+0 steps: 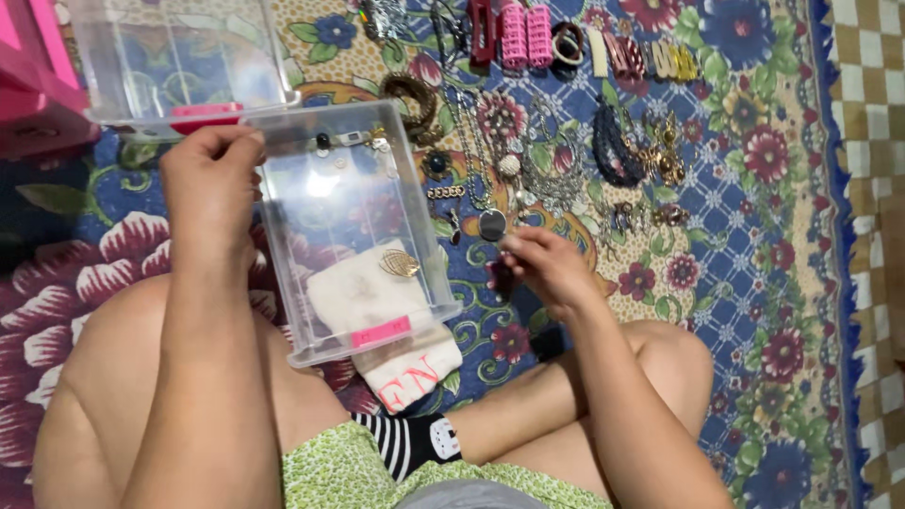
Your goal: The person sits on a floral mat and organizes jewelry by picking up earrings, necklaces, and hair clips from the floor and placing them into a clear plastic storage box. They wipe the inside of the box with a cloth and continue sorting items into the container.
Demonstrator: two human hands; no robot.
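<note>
My left hand (209, 179) grips the far left rim of a clear plastic box (429, 273) that is tipped up over my lap. Inside the box lie a folded white cloth (353, 297), a gold leaf-shaped brooch (400, 263) and a few small pieces of jewellery near the top edge. My right hand (542, 269) is just right of the box, fingers pinched on a small round dark pendant (492, 224) on a thin chain. I sit cross-legged on a floral carpet (745, 311).
The box's clear lid (170, 57) lies beyond my left hand. Necklaces, bangles, hair clips and pink hair rollers (524, 34) are spread over the carpet ahead. A pink box (33, 85) stands at far left. Checked floor (877, 188) borders the right.
</note>
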